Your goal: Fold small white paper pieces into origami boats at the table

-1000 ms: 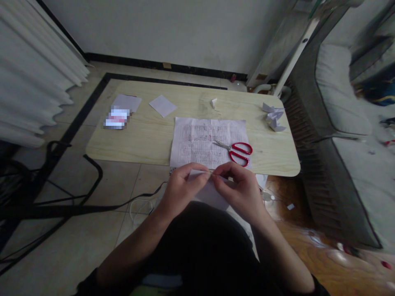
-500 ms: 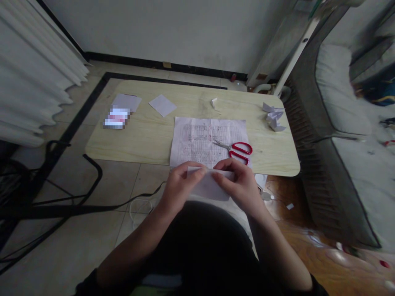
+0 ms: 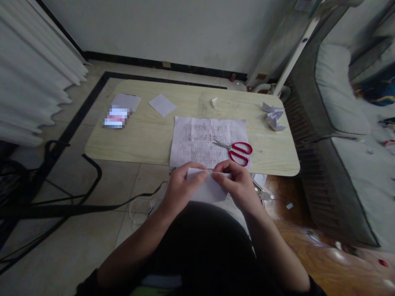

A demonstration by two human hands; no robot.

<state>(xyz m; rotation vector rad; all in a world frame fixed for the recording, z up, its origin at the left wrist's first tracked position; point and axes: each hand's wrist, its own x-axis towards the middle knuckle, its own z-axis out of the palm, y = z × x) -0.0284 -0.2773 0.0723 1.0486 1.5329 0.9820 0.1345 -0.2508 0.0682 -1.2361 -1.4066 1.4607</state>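
A white sheet of paper [image 3: 208, 190] is held between both hands, just off the table's near edge. My left hand [image 3: 185, 181] pinches its top edge with the thumb on the near face. My right hand [image 3: 234, 181] grips the same edge a little to the right, thumb close to the other thumb. The fingers behind the paper are partly hidden. Just beyond the hands, red-handled scissors [image 3: 237, 151] lie with closed blades on a large printed and handwritten sheet [image 3: 197, 142].
On the wooden table [image 3: 132, 142] are a square of white paper [image 3: 162, 105], another pale sheet [image 3: 127, 101] beside a pixelated phone-like screen [image 3: 116, 118], a small white paper scrap [image 3: 214, 102] and folded paper pieces [image 3: 274, 117]. A grey sofa [image 3: 342, 131] stands right.
Both hands still hold the paper at its top edge. The right hand has shifted very slightly left, and the paper has moved a little with the fingers.
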